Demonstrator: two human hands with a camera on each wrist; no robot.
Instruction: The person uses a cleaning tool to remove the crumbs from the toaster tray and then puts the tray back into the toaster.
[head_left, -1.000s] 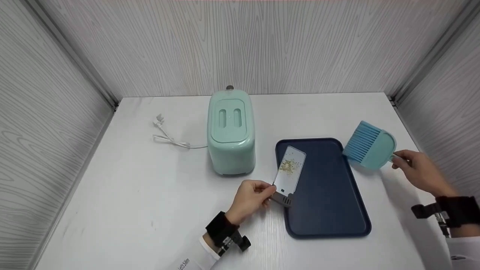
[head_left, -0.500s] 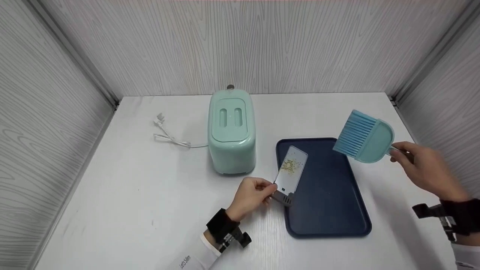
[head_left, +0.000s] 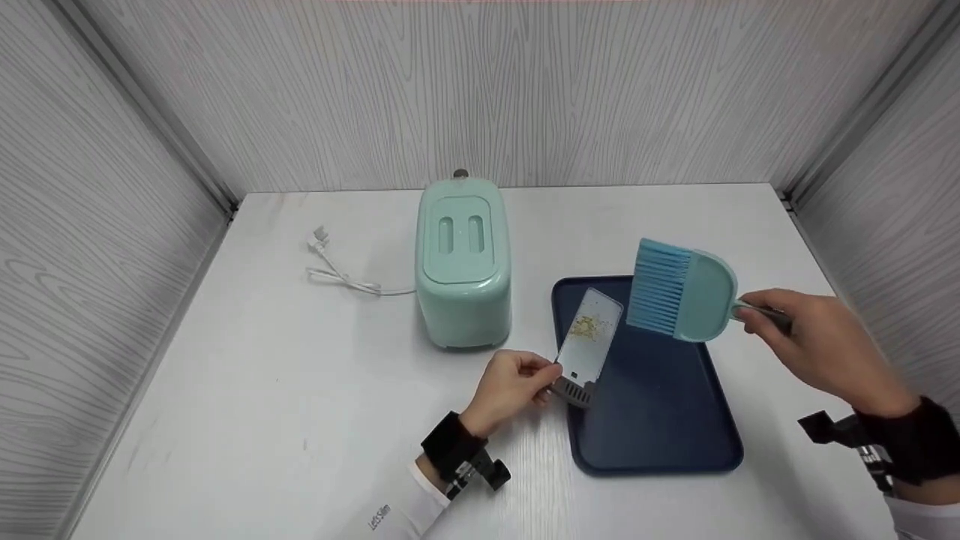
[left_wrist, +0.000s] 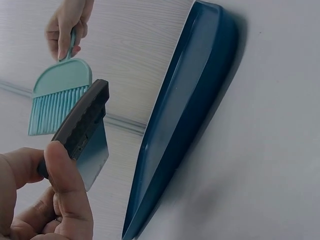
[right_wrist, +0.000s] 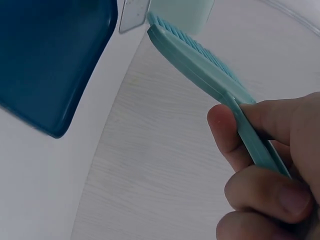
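In the head view my left hand (head_left: 514,390) pinches the dark grey end of a toaster crumb tray (head_left: 596,352), its pale metal plate scattered with yellow-brown crumbs (head_left: 587,327). The plate is above the left edge of a dark blue tray (head_left: 652,435). My right hand (head_left: 829,345) grips the handle of a mint-green hand brush (head_left: 701,296), whose blue bristles point left over the blue tray's upper part, apart from the crumb tray. The left wrist view shows the grey end (left_wrist: 82,120) between thumb and fingers. Curled fingers wrap the brush handle (right_wrist: 255,140) in the right wrist view.
A mint-green toaster (head_left: 465,277) stands upright left of the blue tray. Its white cord and plug (head_left: 337,277) lie on the white table (head_left: 262,420) to its left. Wood-grain panels (head_left: 337,90) enclose the back and both sides.
The brush rose from beside the blue tray's right edge and moved left over it, closer to the crumb tray. My left hand and the crumb tray shifted slightly right.
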